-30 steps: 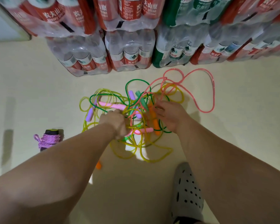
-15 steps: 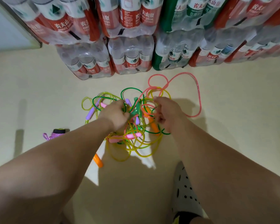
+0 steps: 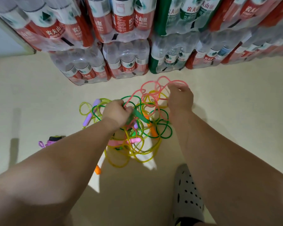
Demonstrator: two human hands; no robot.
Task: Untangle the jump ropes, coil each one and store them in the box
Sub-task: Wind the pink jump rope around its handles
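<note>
A tangle of jump ropes lies on the cream floor: a pink cord (image 3: 145,92), a green cord (image 3: 165,128) and a yellow cord (image 3: 137,152), with pink (image 3: 134,140), purple (image 3: 90,116), green (image 3: 140,116) and orange (image 3: 152,128) handles among them. My left hand (image 3: 117,114) grips cords at the middle of the pile, its fingers curled. My right hand (image 3: 180,98) is raised at the pile's far right and pinches loops of the pink cord. No box is in view.
Shrink-wrapped packs of water bottles (image 3: 126,62) are stacked along the far side. A coiled purple rope with a black handle (image 3: 51,140) lies at the left. Another orange handle (image 3: 97,170) lies near my left forearm. A grey perforated shoe (image 3: 186,193) is at the bottom right.
My right hand has moved up and to the right, gathering the pink cord's far loops toward the pile. My left hand has stayed gripping at the pile's middle.
</note>
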